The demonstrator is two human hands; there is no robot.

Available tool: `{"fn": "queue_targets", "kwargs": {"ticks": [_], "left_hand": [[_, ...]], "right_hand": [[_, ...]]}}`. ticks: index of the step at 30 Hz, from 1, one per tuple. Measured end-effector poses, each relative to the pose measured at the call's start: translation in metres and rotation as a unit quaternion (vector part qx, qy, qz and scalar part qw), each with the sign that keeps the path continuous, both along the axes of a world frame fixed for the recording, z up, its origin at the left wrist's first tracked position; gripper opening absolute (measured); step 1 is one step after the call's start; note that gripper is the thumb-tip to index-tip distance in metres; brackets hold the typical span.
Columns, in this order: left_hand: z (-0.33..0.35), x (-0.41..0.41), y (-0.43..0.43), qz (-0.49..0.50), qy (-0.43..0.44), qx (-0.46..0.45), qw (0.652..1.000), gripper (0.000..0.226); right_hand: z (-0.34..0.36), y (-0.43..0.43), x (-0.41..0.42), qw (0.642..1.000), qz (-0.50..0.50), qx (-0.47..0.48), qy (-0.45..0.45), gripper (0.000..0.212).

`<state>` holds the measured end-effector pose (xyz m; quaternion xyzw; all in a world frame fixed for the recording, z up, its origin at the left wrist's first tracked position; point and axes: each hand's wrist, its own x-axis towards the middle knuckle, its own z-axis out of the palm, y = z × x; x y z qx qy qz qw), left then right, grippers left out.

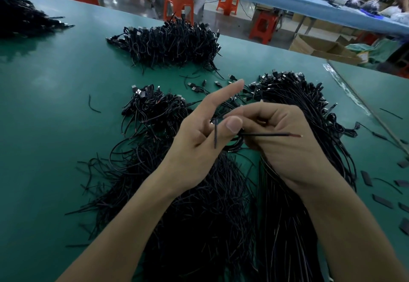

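Above a green table point(55, 96), both of my hands work on one thin black cable point(265, 135). My left hand point(199, 135) pinches the coiled cable under its thumb, index finger stretched straight out. My right hand point(285, 140) has its fingers curled round the same cable. A bare wire end point(297, 135) sticks out to the right across my right hand. A short black tie point(215, 135) hangs down between my left fingers.
Straight black USB cables point(294, 193) lie in a long bundle under my right arm, loose ones point(199, 215) under my left. Coiled cable heaps lie behind point(172, 43) and at left point(155, 109). Small black sleeves point(382, 201) are scattered at right. A person sits on an orange stool point(178, 7) beyond the table.
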<state>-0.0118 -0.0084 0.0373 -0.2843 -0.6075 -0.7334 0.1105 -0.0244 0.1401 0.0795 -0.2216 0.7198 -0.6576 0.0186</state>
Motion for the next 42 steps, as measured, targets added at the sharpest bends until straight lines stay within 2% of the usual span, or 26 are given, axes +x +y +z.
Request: {"fn": "queue_targets", "kwargs": {"ticks": [1,4,7,12,16,21,24,27,28,30,32,35,38,39,42], "left_hand": [[0.001,0.001,0.000,-0.003,0.005,-0.001,1.000,0.049],[0.004,0.000,0.001,0.037,0.008,-0.019,0.999,0.048],[-0.002,-0.001,-0.001,0.083,-0.010,-0.004,0.996,0.032],[-0.005,-0.004,-0.002,0.177,-0.056,0.005,0.983,0.043],[-0.007,-0.006,-0.002,0.206,-0.083,0.012,0.975,0.048],[-0.008,-0.008,-0.002,0.178,-0.149,0.033,0.972,0.069],[-0.007,-0.009,-0.004,0.162,-0.206,-0.018,0.965,0.072],[-0.012,-0.011,-0.011,0.053,-0.304,-0.074,0.948,0.063],[-0.012,-0.011,-0.014,0.009,-0.335,-0.095,0.937,0.059],[-0.015,-0.010,-0.017,-0.058,-0.370,-0.131,0.918,0.058],[-0.015,-0.008,-0.016,-0.090,-0.389,-0.143,0.906,0.057],[-0.012,-0.007,-0.015,-0.129,-0.418,-0.128,0.890,0.049],[-0.011,-0.008,-0.017,-0.196,-0.435,-0.096,0.874,0.074],[-0.012,-0.008,-0.017,-0.206,-0.426,-0.102,0.875,0.072],[-0.012,-0.007,-0.018,-0.223,-0.351,-0.158,0.896,0.035]], "right_hand": [[0.000,0.000,0.000,0.999,0.002,0.027,0.031,0.018],[-0.002,0.001,-0.002,0.992,0.006,0.073,0.101,0.011],[-0.004,0.001,0.001,0.991,0.000,0.071,0.115,0.020],[-0.008,-0.005,0.008,0.988,-0.037,0.116,0.092,0.026],[-0.014,-0.015,0.015,0.958,-0.116,0.218,0.146,0.013],[-0.021,-0.024,0.023,0.884,-0.157,0.340,0.279,0.006],[-0.023,-0.021,0.025,0.820,-0.129,0.409,0.379,0.009],[-0.017,-0.014,0.023,0.739,-0.092,0.467,0.476,0.004],[-0.014,-0.011,0.020,0.725,-0.073,0.476,0.492,0.004],[-0.007,-0.006,0.016,0.733,-0.025,0.473,0.488,0.003],[-0.003,-0.003,0.014,0.765,0.018,0.455,0.455,0.000],[-0.006,-0.001,0.013,0.822,0.021,0.426,0.378,0.005],[-0.009,0.001,0.010,0.877,0.005,0.381,0.292,0.007],[-0.008,0.003,0.008,0.892,0.004,0.368,0.265,0.007],[-0.004,0.006,0.004,0.907,0.004,0.363,0.212,0.007]]}}
